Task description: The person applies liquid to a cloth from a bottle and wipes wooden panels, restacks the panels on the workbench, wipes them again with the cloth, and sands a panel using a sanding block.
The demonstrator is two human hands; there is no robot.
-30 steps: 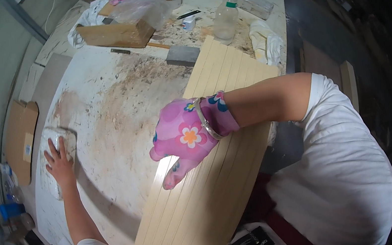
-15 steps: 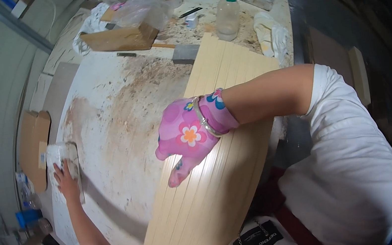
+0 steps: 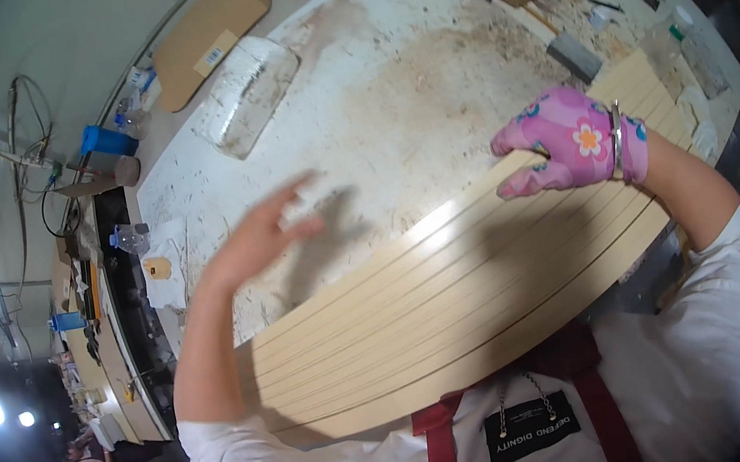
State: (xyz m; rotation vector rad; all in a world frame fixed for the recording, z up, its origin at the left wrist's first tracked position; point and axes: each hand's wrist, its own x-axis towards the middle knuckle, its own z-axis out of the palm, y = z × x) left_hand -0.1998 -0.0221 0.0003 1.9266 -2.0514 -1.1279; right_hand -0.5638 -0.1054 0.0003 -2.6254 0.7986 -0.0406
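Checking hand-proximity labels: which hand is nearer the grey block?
Right. The right hand, gloved, is just below the grey block in the view, on the grooved panel; the bare left hand is far to its left, over the white tabletop.

Gloved right hand [image 3: 573,140] on grooved board [image 3: 384,333]; bare left hand [image 3: 256,239] loosely spread above stained white table [image 3: 407,93].

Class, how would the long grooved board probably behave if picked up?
The grooved board is likely fairly stiff: it shows no ripples. Being long, its left end might dip if lifted only where the gloved right hand rests, toward the other end. Its bright sheen hints at a smooth, possibly slippery face.
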